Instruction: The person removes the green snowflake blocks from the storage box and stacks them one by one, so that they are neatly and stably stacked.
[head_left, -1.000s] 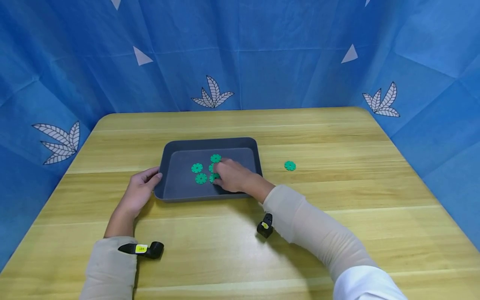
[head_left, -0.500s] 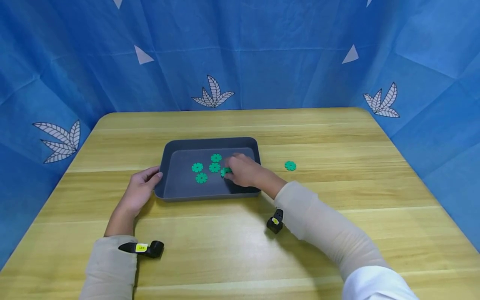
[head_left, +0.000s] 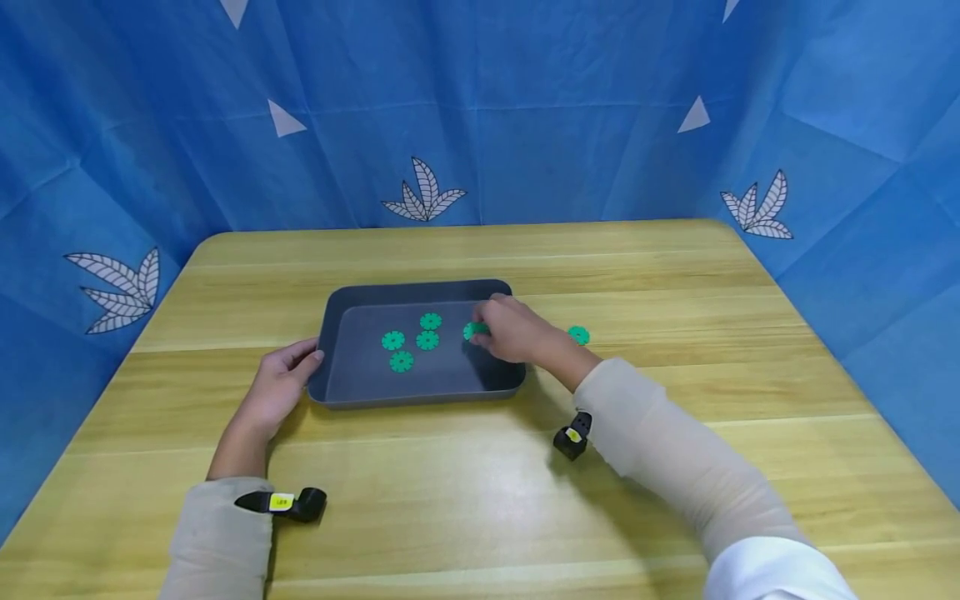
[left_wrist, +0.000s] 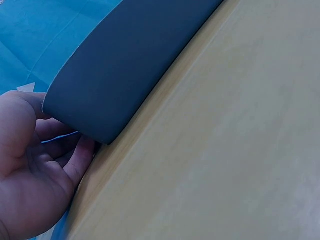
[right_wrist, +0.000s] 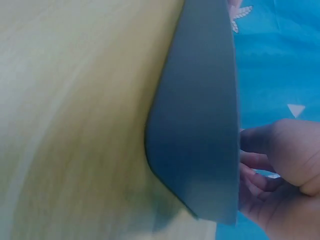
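The left hand [head_left: 281, 385] is gripping the left edge of the dark tray [head_left: 341, 392], which is sitting on the wooden table [head_left: 675, 283]. Three green discs [head_left: 401, 361] are lying inside it. The right hand [head_left: 517, 332] is pinching another green disc [head_left: 472, 331] over the tray's right side. One more loose disc [head_left: 579, 335] is resting on the table just beside.

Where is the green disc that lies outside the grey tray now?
In the head view the green disc lies on the wooden table, right of the grey tray, just beyond the right hand.
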